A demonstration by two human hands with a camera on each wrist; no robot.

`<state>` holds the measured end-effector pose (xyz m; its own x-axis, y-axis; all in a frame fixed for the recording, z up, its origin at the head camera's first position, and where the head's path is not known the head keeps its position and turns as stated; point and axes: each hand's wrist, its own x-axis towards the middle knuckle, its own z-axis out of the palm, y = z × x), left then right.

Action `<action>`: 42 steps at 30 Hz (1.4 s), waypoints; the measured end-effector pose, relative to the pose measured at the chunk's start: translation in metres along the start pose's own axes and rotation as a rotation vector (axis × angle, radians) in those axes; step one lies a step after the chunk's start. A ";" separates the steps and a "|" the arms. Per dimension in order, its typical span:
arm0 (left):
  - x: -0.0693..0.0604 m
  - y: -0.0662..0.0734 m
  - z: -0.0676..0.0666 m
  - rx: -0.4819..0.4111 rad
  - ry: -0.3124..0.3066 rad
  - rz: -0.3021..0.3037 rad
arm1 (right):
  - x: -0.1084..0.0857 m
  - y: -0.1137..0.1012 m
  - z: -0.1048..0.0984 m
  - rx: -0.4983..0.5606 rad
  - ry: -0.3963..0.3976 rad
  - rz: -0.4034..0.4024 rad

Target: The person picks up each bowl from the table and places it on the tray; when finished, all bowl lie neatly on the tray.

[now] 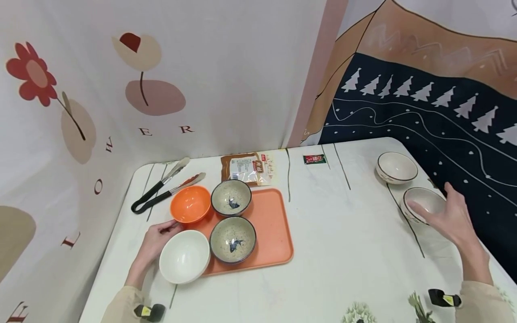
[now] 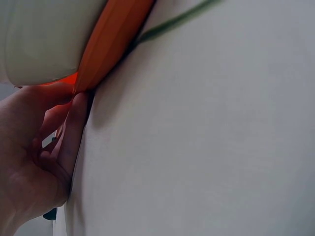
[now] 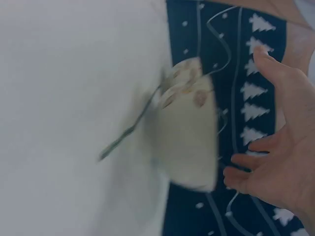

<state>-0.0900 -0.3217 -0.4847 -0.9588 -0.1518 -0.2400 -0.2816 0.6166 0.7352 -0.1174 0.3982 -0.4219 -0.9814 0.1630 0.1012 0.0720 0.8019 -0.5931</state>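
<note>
At the left edge of the coral tray (image 1: 275,233), between the orange bowl (image 1: 190,204) and the white bowl (image 1: 184,257), my left hand (image 1: 156,242) pinches the tray's rim; the left wrist view shows its fingers at that edge. Two speckled bowls with a blue fish inside, a far one (image 1: 231,198) and a near one (image 1: 233,240), also sit on the tray. On the right, my right hand (image 1: 454,220) is spread beside a small dark-rimmed bowl (image 1: 422,202). In the right wrist view, a gap shows between its fingers and that bowl (image 3: 184,142).
Behind the nearer small bowl stands a matching bowl (image 1: 397,168). Black-handled tongs (image 1: 163,186) lie at the back left. A brown-and-white food packet (image 1: 248,169) and a small red-green sachet (image 1: 314,159) lie along the back. Hanging cloth (image 1: 242,89) borders the table.
</note>
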 end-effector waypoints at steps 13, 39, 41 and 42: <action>0.000 -0.002 0.003 -0.009 0.000 -0.024 | -0.006 0.029 0.017 0.008 -0.089 0.121; -0.002 0.001 0.002 -0.007 0.008 -0.016 | -0.028 -0.034 0.018 0.082 0.080 0.073; -0.002 0.002 0.001 -0.009 0.010 -0.015 | -0.030 -0.047 0.020 0.092 0.058 0.036; -0.002 0.002 0.001 -0.010 0.012 -0.014 | -0.031 -0.054 0.021 0.101 0.044 0.018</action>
<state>-0.0883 -0.3195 -0.4837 -0.9552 -0.1699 -0.2423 -0.2952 0.6066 0.7382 -0.0948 0.3383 -0.4098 -0.9711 0.2042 0.1238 0.0693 0.7371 -0.6723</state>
